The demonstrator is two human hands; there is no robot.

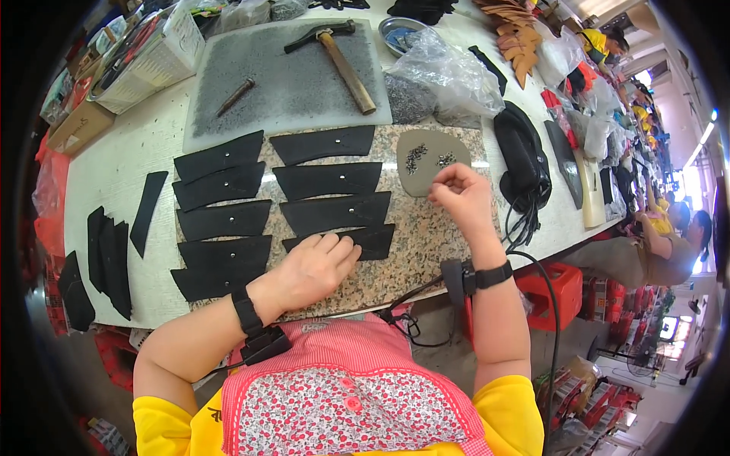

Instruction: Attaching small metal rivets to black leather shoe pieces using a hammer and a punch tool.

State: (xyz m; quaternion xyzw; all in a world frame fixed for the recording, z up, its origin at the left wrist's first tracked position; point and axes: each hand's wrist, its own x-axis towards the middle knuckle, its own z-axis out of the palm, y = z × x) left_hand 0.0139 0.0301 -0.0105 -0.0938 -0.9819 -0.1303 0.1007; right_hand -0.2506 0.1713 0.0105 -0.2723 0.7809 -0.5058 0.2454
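On a speckled stone slab (414, 251) lie two columns of black curved cut pieces (334, 181), several with a small shiny metal stud. My left hand (315, 266) is bent over the lowest black piece (376, 242) of the right column, fingers close together and touching it; the thumb is hidden. Over a round brown pad (412, 143) with two little heaps of small metal studs (416, 159), my right hand (464, 196) is closed in a pinch. Whatever it holds, if anything, is too small to make out.
A hammer (346, 68) and a short metal punch (236, 97) lie on a grey board (266, 61) behind the slab. More black pieces (110, 258) are at left. A black pouch (523, 152) with cords sits right, near plastic bags (449, 68). People work farther right.
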